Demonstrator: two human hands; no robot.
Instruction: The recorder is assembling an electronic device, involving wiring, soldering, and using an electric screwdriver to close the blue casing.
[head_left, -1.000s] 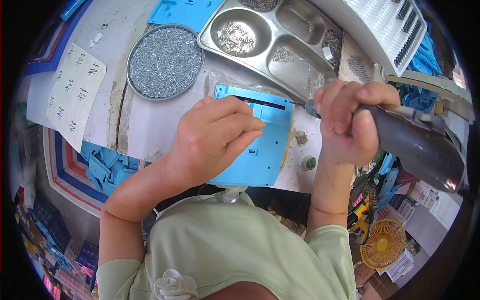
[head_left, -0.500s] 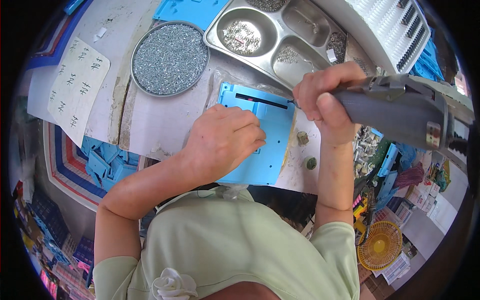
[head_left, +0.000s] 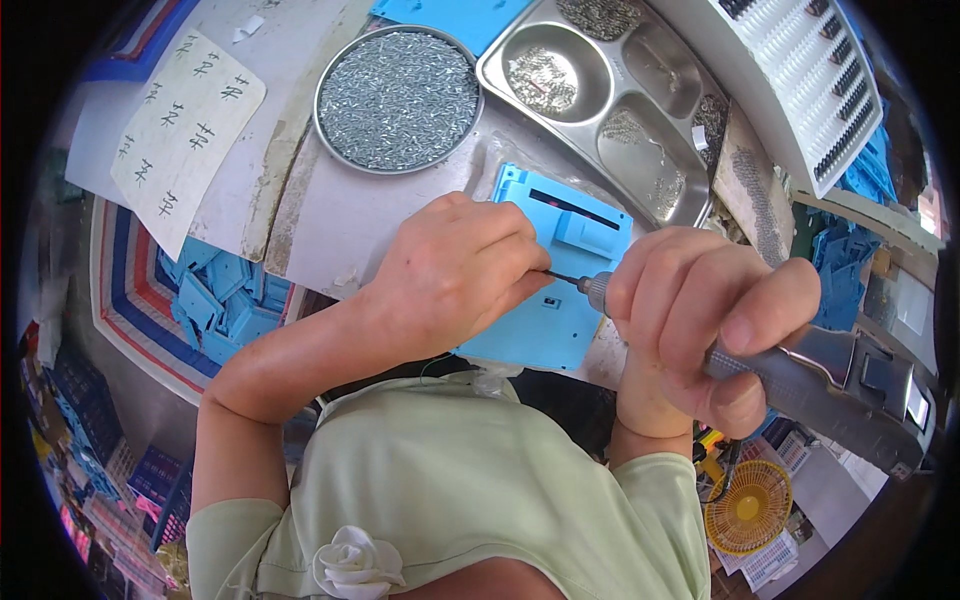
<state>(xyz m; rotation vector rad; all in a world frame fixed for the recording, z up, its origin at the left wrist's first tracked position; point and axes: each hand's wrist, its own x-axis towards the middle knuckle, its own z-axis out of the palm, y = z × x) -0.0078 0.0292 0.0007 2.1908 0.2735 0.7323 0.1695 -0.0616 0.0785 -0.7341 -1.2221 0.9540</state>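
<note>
My right hand (head_left: 690, 310) is wrapped round a dark grey electric screwdriver (head_left: 830, 385). The tool lies tilted over the near right of the bench, and its thin bit points left at the fingertips of my left hand (head_left: 455, 265). Those left fingers are pinched together above a light blue plastic panel (head_left: 525, 340). Whatever they hold at the bit's tip is too small and covered to make out. The panel has a long dark slot along its far edge, a raised block below it and small holes. Part of its left side is hidden by my left hand.
Beyond the panel are a round metal dish (head_left: 398, 100) full of silvery pins or screws and a steel compartment tray (head_left: 505, 65) with small metal parts. A white ribbed tray (head_left: 800, 90) stands far right. Blue pieces (head_left: 225, 300) fill a striped bag at left; a yellow basket (head_left: 748, 505) sits low right.
My right hand has brought the screwdriver nearer and lower, its bit now at my left fingertips. My left hand stays pinched over the panel. The view has shifted, moving the bench items rightward.
</note>
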